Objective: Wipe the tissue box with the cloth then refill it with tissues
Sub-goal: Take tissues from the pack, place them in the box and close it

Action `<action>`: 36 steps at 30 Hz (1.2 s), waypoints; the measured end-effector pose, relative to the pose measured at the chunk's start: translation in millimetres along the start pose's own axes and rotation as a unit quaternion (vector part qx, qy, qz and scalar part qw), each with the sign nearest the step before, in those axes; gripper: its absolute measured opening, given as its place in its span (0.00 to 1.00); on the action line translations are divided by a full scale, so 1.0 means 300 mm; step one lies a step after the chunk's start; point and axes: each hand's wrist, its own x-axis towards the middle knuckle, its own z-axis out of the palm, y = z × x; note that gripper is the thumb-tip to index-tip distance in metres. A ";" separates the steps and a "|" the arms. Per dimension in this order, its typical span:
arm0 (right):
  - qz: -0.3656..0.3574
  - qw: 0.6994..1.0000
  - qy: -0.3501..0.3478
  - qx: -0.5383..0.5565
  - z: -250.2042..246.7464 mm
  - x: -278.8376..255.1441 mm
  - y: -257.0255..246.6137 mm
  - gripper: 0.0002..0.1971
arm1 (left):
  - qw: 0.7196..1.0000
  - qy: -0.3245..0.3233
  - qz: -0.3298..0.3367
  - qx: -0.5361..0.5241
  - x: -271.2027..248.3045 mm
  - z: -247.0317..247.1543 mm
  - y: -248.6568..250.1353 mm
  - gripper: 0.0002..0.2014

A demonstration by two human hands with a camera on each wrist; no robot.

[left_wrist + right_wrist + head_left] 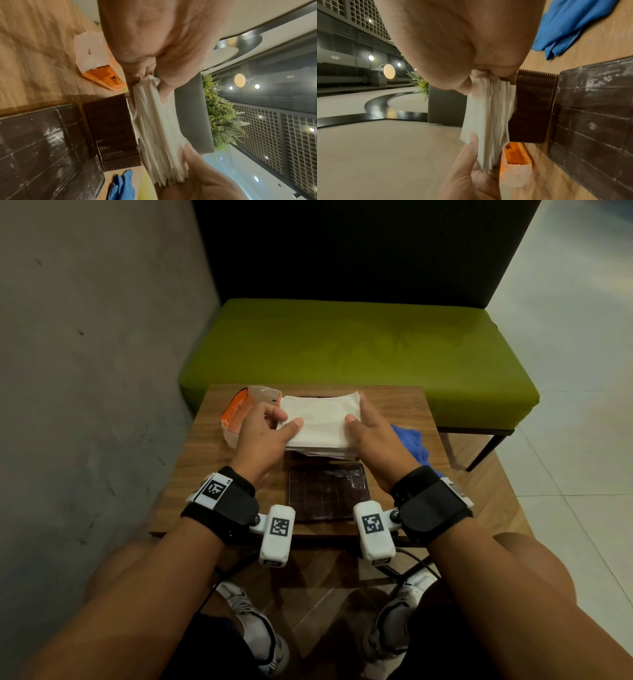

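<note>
Left hand point(262, 436) and right hand point(373, 436) each grip the tissue stack point(320, 422) (thumbs on top), clamped.

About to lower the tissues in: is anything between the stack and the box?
Nothing visible. Both the left hand and right hand hold the stack directly over the box. The lid lies on the table nearer the person, off the box.
</note>
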 end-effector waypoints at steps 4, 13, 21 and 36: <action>0.014 0.999 0.045 0.023 -0.048 0.017 -0.059 0.23 | 1.000 -0.016 -0.005 -0.006 0.047 -0.012 0.029 0.10; 0.031 0.983 0.130 -0.129 -0.094 0.230 -0.097 0.13 | 0.998 -0.039 -0.041 0.026 0.214 0.042 0.051 0.10; 0.027 0.953 0.134 -0.270 -0.082 0.321 -0.041 0.11 | 0.989 -0.033 -0.036 0.138 0.283 0.079 -0.003 0.08; 0.037 0.866 0.123 -0.483 -0.001 0.316 -0.038 0.18 | 0.914 -0.122 -0.005 0.386 0.290 0.094 0.055 0.10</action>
